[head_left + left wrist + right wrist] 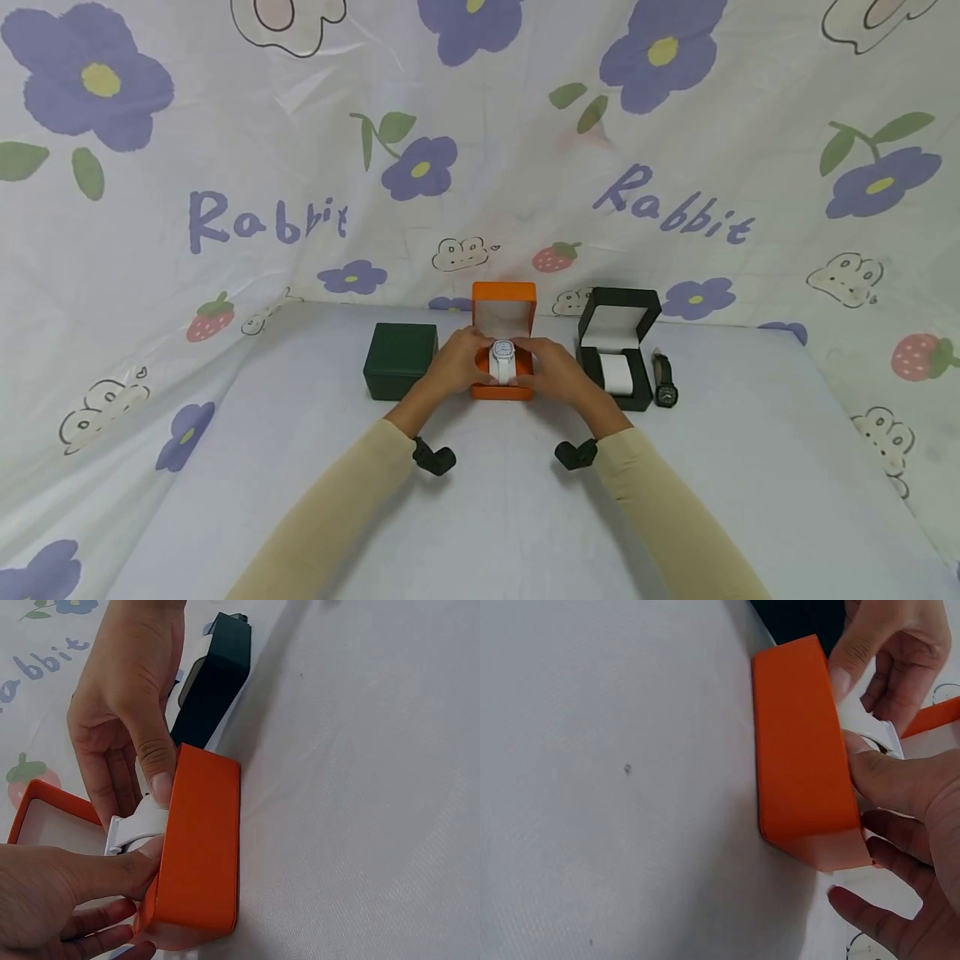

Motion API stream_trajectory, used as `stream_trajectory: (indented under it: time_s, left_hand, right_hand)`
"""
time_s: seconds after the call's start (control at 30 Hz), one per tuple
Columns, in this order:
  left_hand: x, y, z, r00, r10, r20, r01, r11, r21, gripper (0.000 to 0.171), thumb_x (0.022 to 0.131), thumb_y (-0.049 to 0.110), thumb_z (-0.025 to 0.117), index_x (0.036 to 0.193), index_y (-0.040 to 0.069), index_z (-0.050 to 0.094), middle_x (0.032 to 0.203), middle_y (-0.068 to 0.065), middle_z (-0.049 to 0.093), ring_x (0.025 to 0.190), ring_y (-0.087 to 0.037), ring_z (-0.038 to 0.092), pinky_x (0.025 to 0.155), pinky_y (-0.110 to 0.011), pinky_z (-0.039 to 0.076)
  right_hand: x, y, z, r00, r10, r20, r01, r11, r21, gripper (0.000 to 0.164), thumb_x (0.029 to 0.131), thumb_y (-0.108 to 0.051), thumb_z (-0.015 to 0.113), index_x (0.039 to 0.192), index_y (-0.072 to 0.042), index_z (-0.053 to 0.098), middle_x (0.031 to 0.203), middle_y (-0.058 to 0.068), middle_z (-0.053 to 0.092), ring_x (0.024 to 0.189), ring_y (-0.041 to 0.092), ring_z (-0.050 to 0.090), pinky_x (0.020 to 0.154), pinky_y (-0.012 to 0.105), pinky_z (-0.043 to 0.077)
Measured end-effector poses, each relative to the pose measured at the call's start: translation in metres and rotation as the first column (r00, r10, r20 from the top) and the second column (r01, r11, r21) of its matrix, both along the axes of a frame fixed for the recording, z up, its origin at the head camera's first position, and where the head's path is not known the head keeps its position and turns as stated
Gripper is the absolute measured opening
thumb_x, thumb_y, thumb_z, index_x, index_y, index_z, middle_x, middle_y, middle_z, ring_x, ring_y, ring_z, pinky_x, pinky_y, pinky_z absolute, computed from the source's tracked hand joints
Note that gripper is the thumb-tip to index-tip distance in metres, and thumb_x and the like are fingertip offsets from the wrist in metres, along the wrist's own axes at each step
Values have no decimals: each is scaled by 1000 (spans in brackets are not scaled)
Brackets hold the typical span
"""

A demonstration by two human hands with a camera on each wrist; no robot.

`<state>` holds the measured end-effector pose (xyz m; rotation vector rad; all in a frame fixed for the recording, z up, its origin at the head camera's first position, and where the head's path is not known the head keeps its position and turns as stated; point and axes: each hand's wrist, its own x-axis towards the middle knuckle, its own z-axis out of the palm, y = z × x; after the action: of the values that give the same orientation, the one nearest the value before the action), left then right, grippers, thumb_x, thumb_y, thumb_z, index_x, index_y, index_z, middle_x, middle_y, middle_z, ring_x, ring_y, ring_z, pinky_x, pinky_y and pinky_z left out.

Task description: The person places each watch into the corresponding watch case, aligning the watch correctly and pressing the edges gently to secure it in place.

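Observation:
A white wristwatch (pixel 503 360) with a white strap sits in the open orange watch box (pixel 504 393), its dial facing up. My left hand (pixel 456 364) grips the watch from the left side. From the right, my right hand (pixel 553 368) grips it too. In the left wrist view, both thumbs press the strap (pixel 144 822) just behind the box's front wall, and the other fingers reach around the watch. The right wrist view shows the orange box (pixel 802 757) from its front, with fingers partly hidden behind it.
A closed dark green box (pixel 401 360) stands left of the orange one. On the right is an open black watch box (pixel 641 375) with a white cushion (pixel 617 374) inside. Beside it lies a black wristwatch (pixel 664 380). A patterned cloth (pixel 480 208) hangs behind the white tabletop (pixel 495 500).

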<state>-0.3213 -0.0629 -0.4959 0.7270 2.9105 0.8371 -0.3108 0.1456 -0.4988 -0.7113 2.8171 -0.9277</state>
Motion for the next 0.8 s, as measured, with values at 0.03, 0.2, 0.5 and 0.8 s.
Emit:
stream_trajectory:
  time_s: [0.03,0.2,0.5,0.8]
  left_hand:
    - [0,0,0,1000,-4,3,4,1000,4,65,75,23,92,133,7,68,120,-14,65,107,-28,57,99,-42,52]
    - [2,-1,1,1000,-10,20,9,999,32,64,76,19,92,133,4,67,122,-16,65,111,-30,59,104,-43,50]
    - [3,-3,-1,1000,-21,17,19,994,109,60,73,9,92,127,-3,68,119,-21,65,112,-37,60,103,-44,49]
    - [9,-4,0,999,-12,36,8,991,131,63,78,9,89,133,-5,63,128,-24,60,120,-37,57,108,-46,47]
  right_hand:
    - [0,0,0,1000,0,4,0,1000,-1,67,86,-18,83,144,-2,54,140,14,60,127,31,56,111,49,44]
    - [2,0,1,1000,-5,17,6,1000,-18,66,87,-18,83,145,-3,54,141,13,60,128,30,55,112,49,43]
    - [7,-3,-3,995,-84,51,88,994,-71,67,85,-17,84,145,-6,55,142,14,59,126,31,55,111,50,44]
    - [12,-3,3,995,-89,42,91,995,-42,66,90,-23,80,147,-7,52,143,15,57,128,32,55,110,51,44]
